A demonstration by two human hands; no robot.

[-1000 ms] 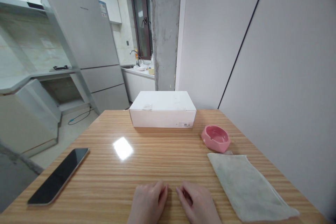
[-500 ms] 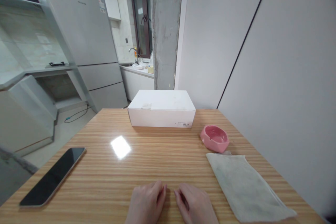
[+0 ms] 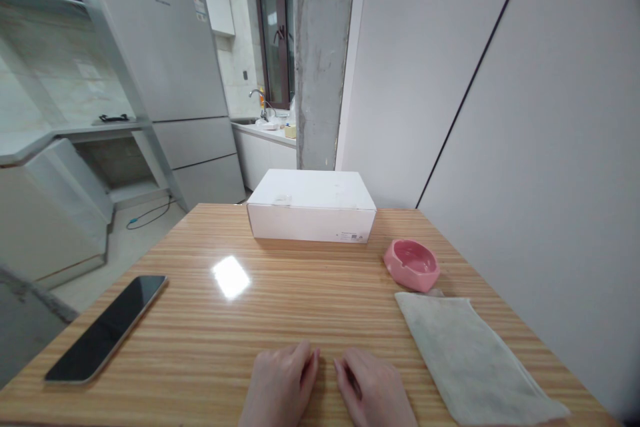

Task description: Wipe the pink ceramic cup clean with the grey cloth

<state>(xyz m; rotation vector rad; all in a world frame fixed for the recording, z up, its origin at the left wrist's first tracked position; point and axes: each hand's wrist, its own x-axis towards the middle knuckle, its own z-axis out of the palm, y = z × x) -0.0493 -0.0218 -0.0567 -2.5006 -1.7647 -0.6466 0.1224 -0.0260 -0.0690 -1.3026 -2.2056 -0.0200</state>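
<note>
My left hand (image 3: 283, 380) rests curled on the wooden table (image 3: 300, 300) at the near edge, its fingers closed with nothing showing in them. Beside it, a small gap away, lies my right hand (image 3: 373, 383), loosely fisted and likewise without any object visible. To the right of my right hand a grey-green cloth (image 3: 480, 360) is spread flat. Behind the cloth stands a pink ashtray (image 3: 413, 265), close to the cloth's far edge. A smartphone (image 3: 107, 330) with a dark screen lies at the left. Farther back, a closed white box (image 3: 311, 221) sits on the table.
A white wall (image 3: 540, 147) runs along the table's right side. Beyond the table are a grey pillar (image 3: 323, 60), a tall refrigerator (image 3: 165, 47) and a sink faucet (image 3: 260, 99). On the floor at left lies a cable (image 3: 150, 215).
The view has shifted and tilted slightly, so the background and phone appear a little farther right. Both hands stay in place, closed on the table.
</note>
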